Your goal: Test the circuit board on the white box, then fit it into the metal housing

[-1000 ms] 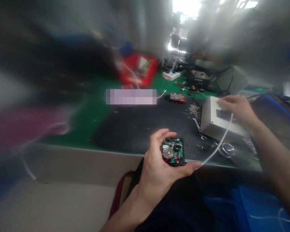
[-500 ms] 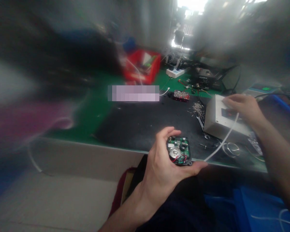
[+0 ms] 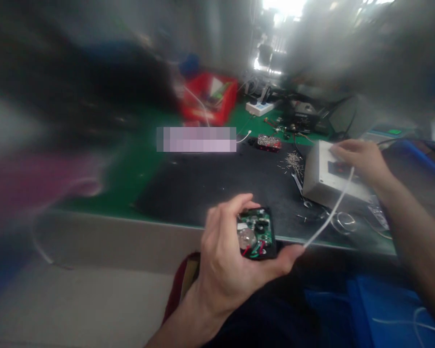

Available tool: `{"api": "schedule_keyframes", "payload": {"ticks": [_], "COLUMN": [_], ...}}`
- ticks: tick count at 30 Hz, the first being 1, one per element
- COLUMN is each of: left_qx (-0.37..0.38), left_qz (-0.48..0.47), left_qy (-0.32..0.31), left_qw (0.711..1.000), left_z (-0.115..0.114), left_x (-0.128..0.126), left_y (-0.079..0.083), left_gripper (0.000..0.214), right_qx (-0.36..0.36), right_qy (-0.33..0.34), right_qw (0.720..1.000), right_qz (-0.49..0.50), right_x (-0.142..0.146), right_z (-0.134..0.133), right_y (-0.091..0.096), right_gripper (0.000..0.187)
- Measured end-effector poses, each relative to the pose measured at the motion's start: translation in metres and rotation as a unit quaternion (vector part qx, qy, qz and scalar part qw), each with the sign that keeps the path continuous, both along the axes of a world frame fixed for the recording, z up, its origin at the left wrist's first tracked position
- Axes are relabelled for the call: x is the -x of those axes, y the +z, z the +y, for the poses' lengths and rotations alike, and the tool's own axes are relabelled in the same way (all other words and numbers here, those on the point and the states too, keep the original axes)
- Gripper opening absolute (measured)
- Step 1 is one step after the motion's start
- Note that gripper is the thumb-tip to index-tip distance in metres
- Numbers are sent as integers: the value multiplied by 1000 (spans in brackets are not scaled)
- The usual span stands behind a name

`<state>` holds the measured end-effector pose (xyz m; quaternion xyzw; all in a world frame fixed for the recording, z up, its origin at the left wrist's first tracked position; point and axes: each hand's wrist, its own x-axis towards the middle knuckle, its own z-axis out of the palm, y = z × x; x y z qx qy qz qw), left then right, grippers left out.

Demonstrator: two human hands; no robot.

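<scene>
My left hand [image 3: 224, 246] is closed around a small black housing [image 3: 271, 232] whose face is open towards me. Inside it show a green circuit board [image 3: 255, 222], a round silver part [image 3: 247, 238] and red and green wires. From beside my left thumb a white cable [image 3: 329, 215] rises to my right hand [image 3: 362, 157]. That hand is closed on the cable at the top of a white box [image 3: 313, 176], fingertips against the box's upper edge. The cable's upper end is hidden by the hand. A dark panel [image 3: 339, 168] on the box shows below the fingers.
A wrench [image 3: 300, 188] and a pile of small metal pins [image 3: 293, 162] lie left of the box on a black mat [image 3: 203, 188]. Behind are a filled red tray [image 3: 268, 142], a red bin [image 3: 224, 108] and a power strip [image 3: 260, 108]. A blurred person is at left.
My left hand has shifted left and slightly down, with the housing turned a little. My right hand stays at the white box. The whole view has drifted slightly.
</scene>
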<state>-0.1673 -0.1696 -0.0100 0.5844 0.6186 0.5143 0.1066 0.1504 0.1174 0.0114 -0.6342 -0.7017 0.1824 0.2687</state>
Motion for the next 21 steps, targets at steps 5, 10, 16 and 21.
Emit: {"api": "schedule_keyframes", "payload": {"ticks": [5, 10, 16, 21], "left_qx": [34, -77, -142, -68], "left_qz": [216, 218, 169, 196], "left_qy": [8, 43, 86, -18], "left_qw": [976, 972, 971, 978], "left_z": [11, 18, 23, 34], "left_x": [16, 21, 23, 33], "left_y": [-24, -32, -39, -54], "left_gripper": [46, 57, 66, 53], "right_qx": [-19, -68, -82, -79], "right_qy": [19, 46, 63, 64], "right_qw": [1000, 996, 992, 992], "right_qz": [-11, -38, -68, -71], "right_x": [5, 10, 10, 11], "right_z": [1, 4, 13, 12], "right_y": [3, 2, -2, -2], "right_gripper": [36, 29, 27, 27]}}
